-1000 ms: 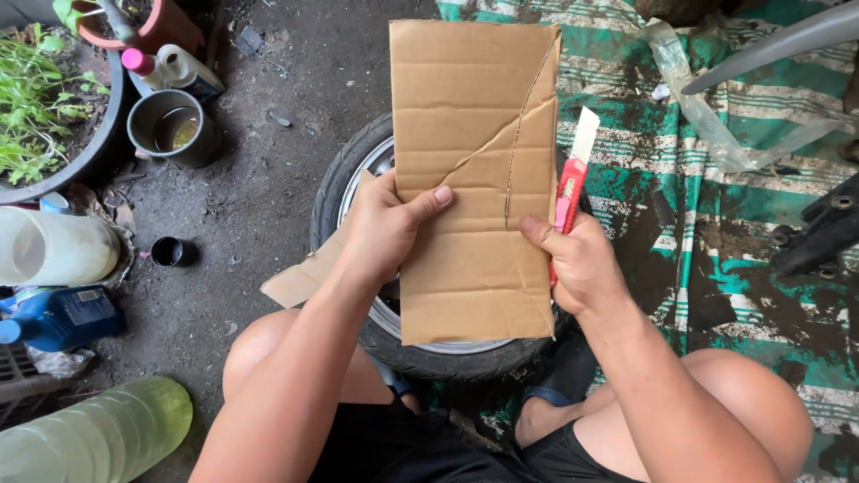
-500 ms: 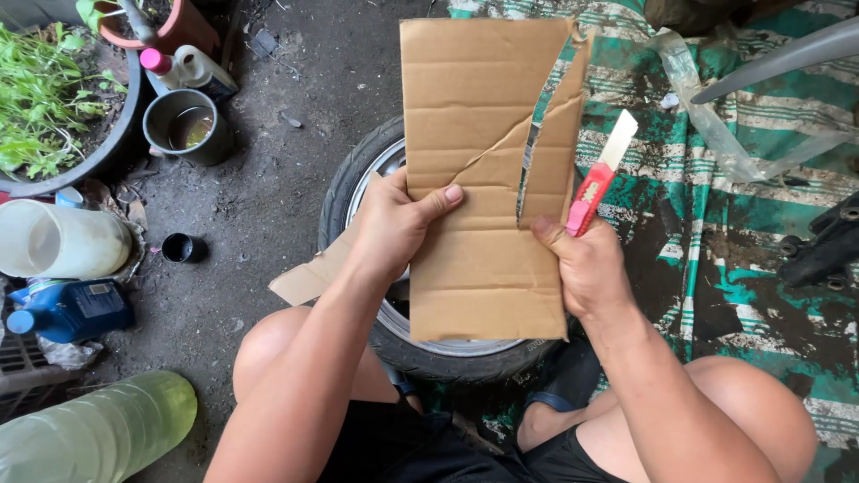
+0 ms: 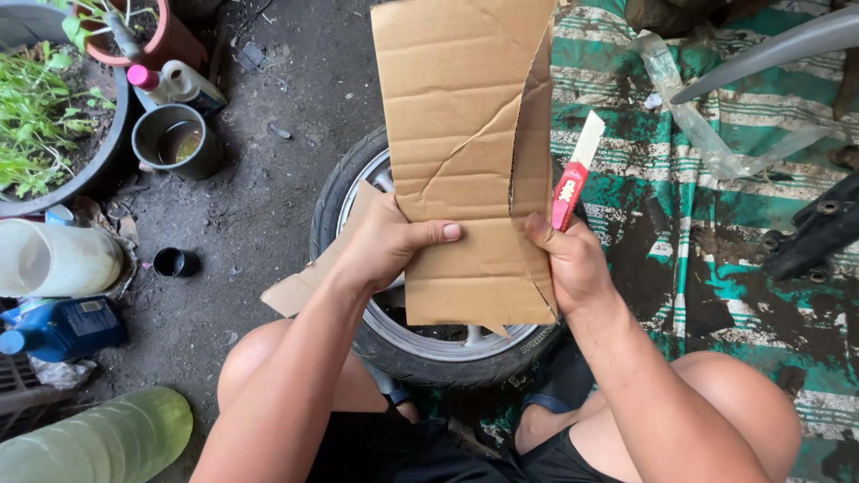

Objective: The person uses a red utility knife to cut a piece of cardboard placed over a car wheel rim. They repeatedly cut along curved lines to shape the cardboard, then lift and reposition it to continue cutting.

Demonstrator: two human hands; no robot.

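A brown cardboard sheet [image 3: 456,152] is held upright over a tyre on its wheel rim [image 3: 420,344]. My left hand [image 3: 386,243] grips the sheet's left edge, thumb across the front. My right hand [image 3: 573,264] pinches a strip [image 3: 534,152] along the sheet's right side that is cut partly free and bends away from the main piece. The same hand also holds a red utility knife [image 3: 573,183] with its pale blade pointing up. A second cardboard piece [image 3: 300,286] lies under my left wrist.
A green and white striped mat [image 3: 707,224], stained dark, covers the ground on the right. On the left stand plant pots [image 3: 54,134], a grey pot with liquid [image 3: 174,139], a white jug [image 3: 54,259], a blue bottle [image 3: 63,326] and a green bottle [image 3: 98,443]. My knees flank the tyre.
The right-hand strip has separated further from the sheet and now bends outward. Both hands and the cardboard have come closer to the camera.
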